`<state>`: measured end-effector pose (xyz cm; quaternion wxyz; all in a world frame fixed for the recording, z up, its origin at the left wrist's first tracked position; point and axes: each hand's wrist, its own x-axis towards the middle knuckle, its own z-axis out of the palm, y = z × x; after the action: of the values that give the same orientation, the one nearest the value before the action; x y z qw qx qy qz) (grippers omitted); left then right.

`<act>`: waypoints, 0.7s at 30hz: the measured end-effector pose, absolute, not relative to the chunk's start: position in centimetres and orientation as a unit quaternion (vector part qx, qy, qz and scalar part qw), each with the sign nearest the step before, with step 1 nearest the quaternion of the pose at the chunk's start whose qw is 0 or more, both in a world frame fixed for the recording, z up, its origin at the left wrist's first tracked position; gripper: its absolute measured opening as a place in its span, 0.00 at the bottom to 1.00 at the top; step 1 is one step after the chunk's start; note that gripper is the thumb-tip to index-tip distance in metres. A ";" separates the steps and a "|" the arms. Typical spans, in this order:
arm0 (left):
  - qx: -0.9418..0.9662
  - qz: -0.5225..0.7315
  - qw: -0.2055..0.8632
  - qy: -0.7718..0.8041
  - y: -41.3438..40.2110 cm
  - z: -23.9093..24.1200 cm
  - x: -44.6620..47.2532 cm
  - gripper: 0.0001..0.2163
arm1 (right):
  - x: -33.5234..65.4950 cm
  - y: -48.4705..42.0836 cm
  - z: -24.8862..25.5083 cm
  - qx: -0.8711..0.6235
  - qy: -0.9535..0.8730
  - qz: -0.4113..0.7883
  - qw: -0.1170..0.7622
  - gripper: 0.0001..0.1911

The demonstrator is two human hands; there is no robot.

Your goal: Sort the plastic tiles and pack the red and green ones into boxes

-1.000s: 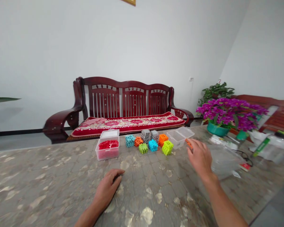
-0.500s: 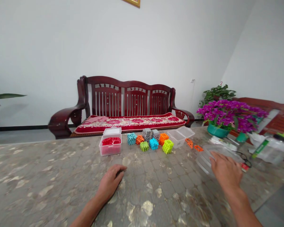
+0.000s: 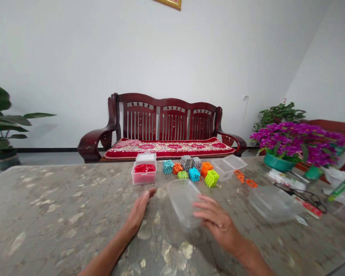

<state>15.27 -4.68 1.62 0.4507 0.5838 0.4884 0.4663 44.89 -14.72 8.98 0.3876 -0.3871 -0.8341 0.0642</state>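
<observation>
My right hand (image 3: 215,220) grips the side of a clear rectangular plastic lid (image 3: 181,201), tilted and blurred by motion over the middle of the table. Across from it, my left hand (image 3: 140,209) rests on its edge on the table, fingers stretched out and holding nothing. Beyond the hands stands an open pink-tinted box (image 3: 143,178) with red pieces in it. Beside this box sit knobbly blocks, among them a teal one (image 3: 168,166), a grey one (image 3: 186,163), a blue one (image 3: 194,174) and a yellow-green one (image 3: 211,178).
An open clear box (image 3: 222,170) stands behind flat orange pieces (image 3: 239,176). To the right lie a clear plastic container (image 3: 271,205) and a black cable (image 3: 313,199). Purple flowers (image 3: 299,142) stand in a green pot. A wooden bench (image 3: 172,119) is behind the table.
My right hand has moved left from the clear plastic stack, carrying the lid to the middle. My left hand stays on the table. The view has turned slightly left.
</observation>
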 end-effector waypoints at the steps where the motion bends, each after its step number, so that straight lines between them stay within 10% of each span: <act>1: 0.560 0.472 0.487 0.475 -4.6 1.8 15.0 0.31 | 43.5 -14.3 8.4 -0.371 -0.844 0.118 0.369 0.12; 9: 0.505 0.409 0.680 0.341 -3.9 3.0 12.3 0.32 | 40.2 -10.3 5.8 -0.400 -0.800 0.288 0.343 0.18; 21: 0.462 0.418 0.597 0.505 -6.2 4.1 12.5 0.25 | 38.2 -7.0 6.1 -0.558 -0.739 0.067 0.371 0.19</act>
<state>12.53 -6.20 4.07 0.5972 0.4616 0.5054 0.4182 38.23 -6.97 6.07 0.3715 -0.5576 -0.7394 0.0667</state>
